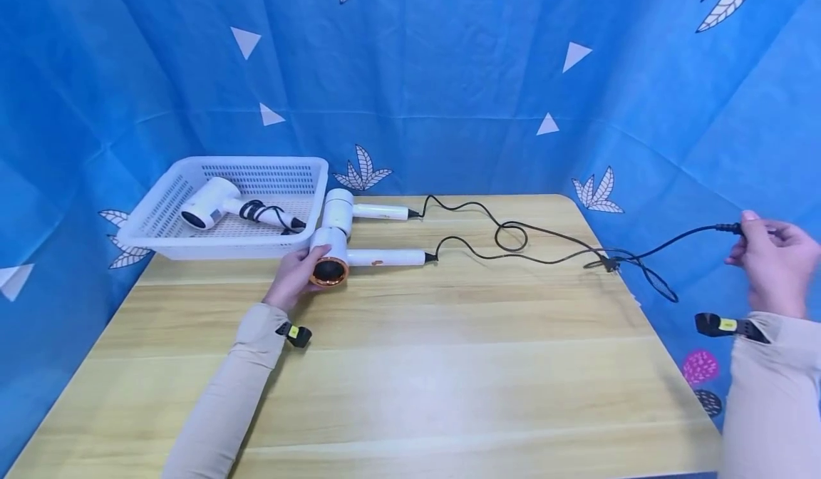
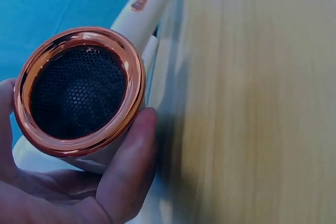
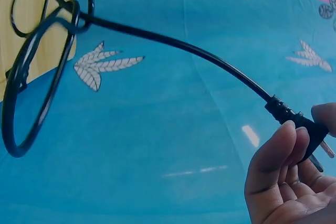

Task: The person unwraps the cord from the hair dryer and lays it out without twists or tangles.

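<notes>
My left hand [image 1: 293, 278] grips the barrel of a white hair dryer [image 1: 385, 257] with a copper ring. In the left wrist view its dark mesh end [image 2: 79, 93] faces the camera, thumb and fingers around the barrel. Right behind it lies a second white hair dryer [image 1: 338, 209], its handle also toward the right. Beyond the table's right edge my right hand [image 1: 779, 261] pinches a black two-pin plug [image 3: 307, 132], holding its cord [image 3: 199, 51] up. Both cords cross near that edge, beside another black plug [image 1: 608, 264]. Which dryer the held cord belongs to, I cannot tell.
A white perforated basket [image 1: 205, 249] stands at the back left of the wooden table [image 1: 417, 393]. Inside lies another white hair dryer [image 1: 214, 201] with its cord wrapped around the handle. Blue patterned cloth [image 1: 436, 73] hangs behind and at both sides.
</notes>
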Motion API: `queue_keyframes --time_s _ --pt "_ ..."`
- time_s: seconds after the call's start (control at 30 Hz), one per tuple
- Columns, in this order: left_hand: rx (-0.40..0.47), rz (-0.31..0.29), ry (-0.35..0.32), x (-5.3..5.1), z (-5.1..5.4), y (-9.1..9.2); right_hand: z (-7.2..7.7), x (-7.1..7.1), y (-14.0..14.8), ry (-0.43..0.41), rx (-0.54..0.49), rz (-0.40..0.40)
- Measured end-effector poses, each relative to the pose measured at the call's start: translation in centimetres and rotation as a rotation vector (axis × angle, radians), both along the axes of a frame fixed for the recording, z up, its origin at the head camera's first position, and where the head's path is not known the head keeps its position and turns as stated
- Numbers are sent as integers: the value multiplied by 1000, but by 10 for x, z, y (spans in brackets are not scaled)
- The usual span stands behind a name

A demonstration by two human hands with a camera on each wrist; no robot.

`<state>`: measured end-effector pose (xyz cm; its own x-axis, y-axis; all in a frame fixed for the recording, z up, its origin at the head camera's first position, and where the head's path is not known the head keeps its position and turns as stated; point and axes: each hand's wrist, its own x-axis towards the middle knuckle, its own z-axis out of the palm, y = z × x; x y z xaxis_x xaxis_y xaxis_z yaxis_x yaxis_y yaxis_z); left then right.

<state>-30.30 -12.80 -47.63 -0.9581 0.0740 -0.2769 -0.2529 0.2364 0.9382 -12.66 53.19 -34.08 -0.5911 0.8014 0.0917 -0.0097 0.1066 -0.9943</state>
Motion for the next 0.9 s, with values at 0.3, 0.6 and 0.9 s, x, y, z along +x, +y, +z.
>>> queue_keyframes --time_s 0.3,0.6,0.9 --pt "-461 -68 187 2 7 -1 7 -6 -21 34 118 95" --pt "-585 -106 300 4 9 1 11 -2 -34 19 215 265" --pt "-766 -68 832 54 62 76 24 -1 -65 17 487 398"
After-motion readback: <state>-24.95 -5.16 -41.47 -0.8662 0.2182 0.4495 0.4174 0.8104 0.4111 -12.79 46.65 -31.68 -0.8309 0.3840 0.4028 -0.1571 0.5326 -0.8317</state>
